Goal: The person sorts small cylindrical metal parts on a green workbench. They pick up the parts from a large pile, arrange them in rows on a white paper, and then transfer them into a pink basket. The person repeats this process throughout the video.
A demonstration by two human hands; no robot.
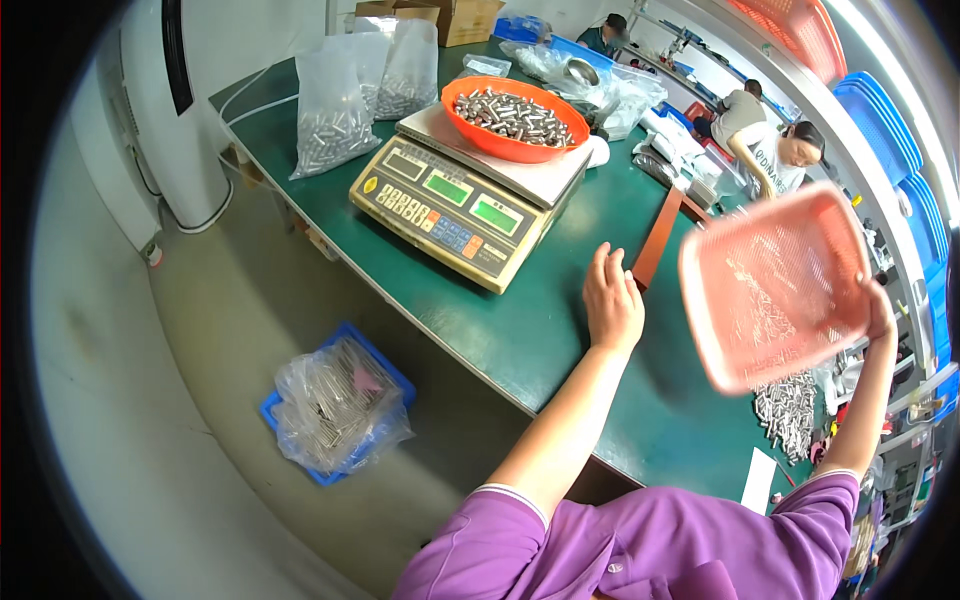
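Note:
My right hand (878, 314) grips the right rim of a pink plastic basket (715, 300), which is tilted up above the table. Small metal pieces seem to lie at its bottom, too blurred to make out. Below the basket, a heap of small silvery metal cylinders (785, 415) lies on the green table. My left hand (612, 305) is empty with its fingers stretched out, over the table beside a reddish-brown bar (660, 235). To its left stands a digital counting scale (450, 215), bearing an orange bowl (540, 152) full of metal cylinders (515, 115).
Clear plastic bags of metal parts (335, 115) stand behind the scale at the left. On the floor, a blue crate (405, 385) holds a bag of long thin rods (335, 400). Other people (790, 155) sit across the table, and blue trays (880, 125) hang at the right.

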